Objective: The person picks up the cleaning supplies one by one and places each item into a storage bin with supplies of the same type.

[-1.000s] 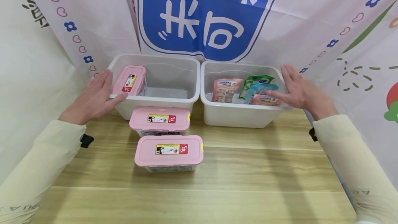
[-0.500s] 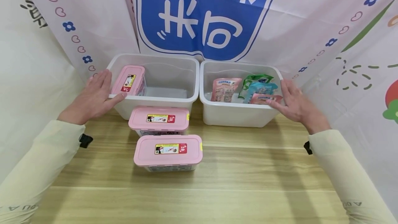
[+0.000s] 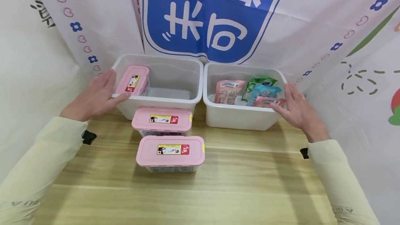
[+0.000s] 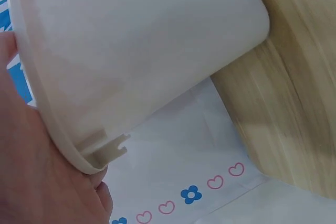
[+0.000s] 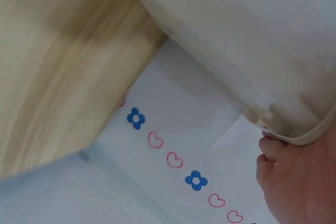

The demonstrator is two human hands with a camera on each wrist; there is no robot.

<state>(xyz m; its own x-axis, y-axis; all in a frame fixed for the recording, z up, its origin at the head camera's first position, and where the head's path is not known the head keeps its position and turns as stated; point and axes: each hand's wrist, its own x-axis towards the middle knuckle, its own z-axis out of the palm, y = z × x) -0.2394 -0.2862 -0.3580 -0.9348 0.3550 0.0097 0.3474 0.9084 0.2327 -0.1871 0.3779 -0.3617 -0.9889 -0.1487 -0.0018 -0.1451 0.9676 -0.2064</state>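
My left hand (image 3: 92, 98) rests on the outer left side of the left white bin (image 3: 156, 104), fingers straight along it and thumb over the front rim. Inside that bin, a box with a pink lid (image 3: 133, 80) stands near the thumb. On the right, my right hand (image 3: 300, 112) lies against the outer corner of the right white bin (image 3: 237, 118), its thumb on the front rim. A pink pouch (image 3: 229, 91), a green pouch (image 3: 260, 84), a blue pouch (image 3: 267, 92) and another pink pouch (image 3: 270, 102) sit inside. Each wrist view shows a hand at a bin's rim corner.
Two more pink-lidded boxes stand on the wooden table (image 3: 243, 183): one box (image 3: 162, 119) directly before the left bin, the other box (image 3: 170, 151) nearer me. A printed cloth backdrop (image 3: 206, 16) hangs behind the bins, with white cloth at both sides.
My right hand has come in from just off the right bin and now touches its corner; its forearm has shifted inward. The left hand, bins and boxes stay put; the head view shifts slightly.
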